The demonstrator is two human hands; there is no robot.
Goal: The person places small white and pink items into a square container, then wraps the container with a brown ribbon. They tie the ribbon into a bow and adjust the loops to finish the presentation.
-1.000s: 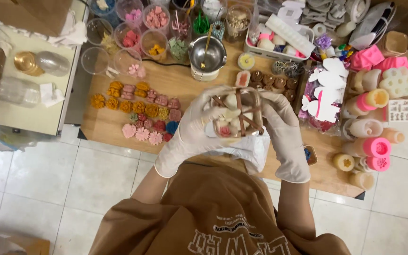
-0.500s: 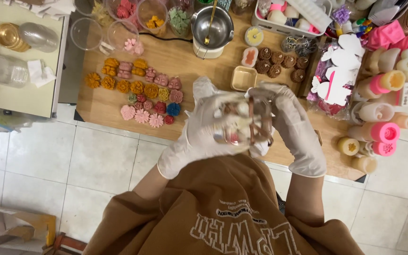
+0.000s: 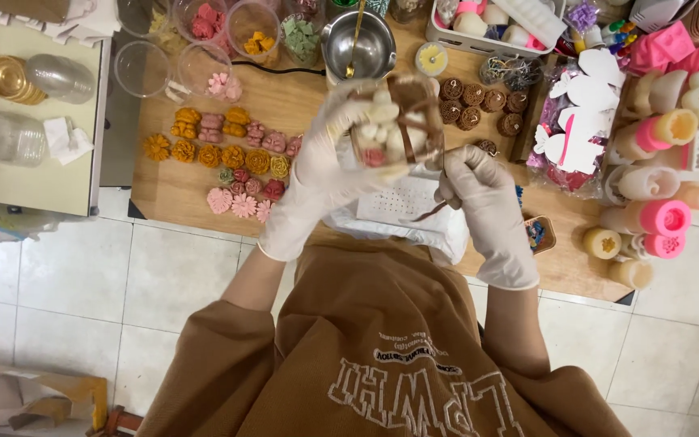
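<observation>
Both my hands wear white gloves. My left hand point(image 3: 317, 174) grips a small clear box point(image 3: 394, 125) packed with white and pink flower-shaped pieces and crossed by a brown ribbon. The box is held up over the wooden table point(image 3: 180, 190), close to the camera. My right hand point(image 3: 483, 194) is just below and right of the box, its fingers pinched on a loose end of the brown ribbon point(image 3: 430, 212). Under both hands lies a white cloth or bag point(image 3: 402, 214).
Orange, pink and red flower-shaped pieces point(image 3: 228, 158) lie in rows at the left. A metal pot point(image 3: 357, 44) with a spoon, plastic cups of coloured pieces point(image 3: 252, 28), brown round pieces point(image 3: 479, 101), and pink and cream candle moulds point(image 3: 657, 170) crowd the back and right. Tiled floor lies below.
My hands have lifted the box higher and apart; the right hand has let go of the box and dropped lower, pulling a ribbon end down. The camera view shifted slightly.
</observation>
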